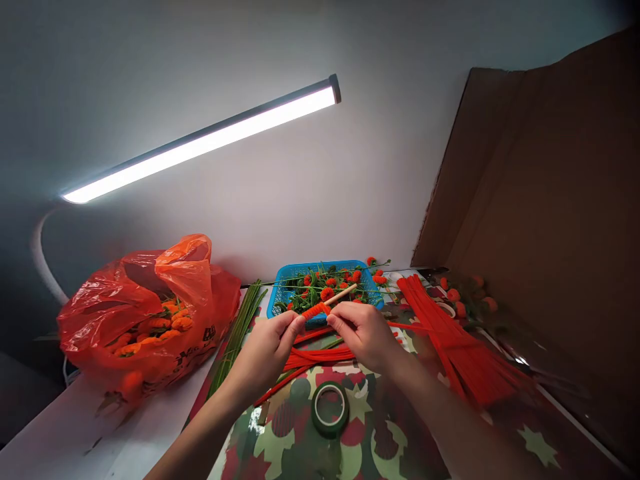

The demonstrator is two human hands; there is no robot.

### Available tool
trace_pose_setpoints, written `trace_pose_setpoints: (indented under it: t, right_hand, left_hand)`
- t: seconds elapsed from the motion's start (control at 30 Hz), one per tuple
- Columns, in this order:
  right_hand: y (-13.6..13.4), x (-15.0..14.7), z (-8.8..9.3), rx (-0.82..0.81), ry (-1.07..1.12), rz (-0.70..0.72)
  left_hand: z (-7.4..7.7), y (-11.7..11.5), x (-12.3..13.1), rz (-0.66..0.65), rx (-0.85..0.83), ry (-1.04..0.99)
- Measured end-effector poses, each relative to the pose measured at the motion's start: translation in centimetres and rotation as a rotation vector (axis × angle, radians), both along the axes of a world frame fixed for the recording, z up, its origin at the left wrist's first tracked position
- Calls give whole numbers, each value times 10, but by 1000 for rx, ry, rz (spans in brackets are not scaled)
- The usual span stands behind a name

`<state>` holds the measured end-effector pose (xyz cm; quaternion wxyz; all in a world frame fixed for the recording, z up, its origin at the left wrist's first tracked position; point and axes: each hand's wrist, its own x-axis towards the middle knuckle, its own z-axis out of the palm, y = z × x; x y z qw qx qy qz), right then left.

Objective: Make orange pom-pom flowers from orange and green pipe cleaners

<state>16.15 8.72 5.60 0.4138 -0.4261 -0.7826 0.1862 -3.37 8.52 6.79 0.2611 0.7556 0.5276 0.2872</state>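
An orange-red pipe cleaner point(314, 311) is coiled around a thin wooden stick point(343, 293), whose bare end points up and to the right. My left hand point(266, 352) pinches the left end of the coil between thumb and finger. At its right end, my right hand point(364, 333) pinches the pipe cleaner near the stick. Just below both hands lie loose red pipe cleaners point(320, 358). Behind the hands is a blue plastic basket point(276, 285) holding small orange flowers with green stems.
Green tape point(316, 415) lies on the patterned mat. Green stems point(231, 347) and a red plastic bag point(105, 293) of orange pieces are at left. A red pipe cleaner bundle point(445, 340) lies at right, beside cardboard point(550, 167). A lit lamp point(210, 143) hangs above.
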Motion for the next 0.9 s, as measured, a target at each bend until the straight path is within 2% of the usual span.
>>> trace_pose_setpoints:
  t: [0.07,0.17,0.23,0.33,0.43,0.5,0.57,0.63,0.73,0.8,0.9]
  right_hand:
    - [2,-1,-3,-58,105,84]
    - [11,7,-7,-259,274,231]
    - [18,17,-9,-397,334,306]
    - [28,33,-9,-495,276,359]
    - [29,42,-4,-533,135,337]
    - [24,41,2,-463,5,250]
    - [15,34,9,-318,-104,111]
    - [8,24,13,-175,-165,14]
    - [3,15,13,-81,-111,57]
    - [6,15,8,-155,1,121]
    - [15,22,0,-376,159,244]
  left_hand:
    - [-4,1,2,-29,-53,-158]
    - [-7,4,1,-180,-245,-374]
    - [-8,6,-2,-286,-350,-431]
    - [-4,5,-9,-404,-418,-346]
    - [0,3,-12,-476,-416,-102]
    - [1,2,-11,-441,-352,75]
    - [-1,3,-8,-312,-237,174]
    - [-5,4,-4,-146,-112,145]
    - [-9,8,-2,-8,-25,-57]
    - [-10,10,-3,-38,-84,-215]
    - [-10,9,-7,-243,-296,-366]
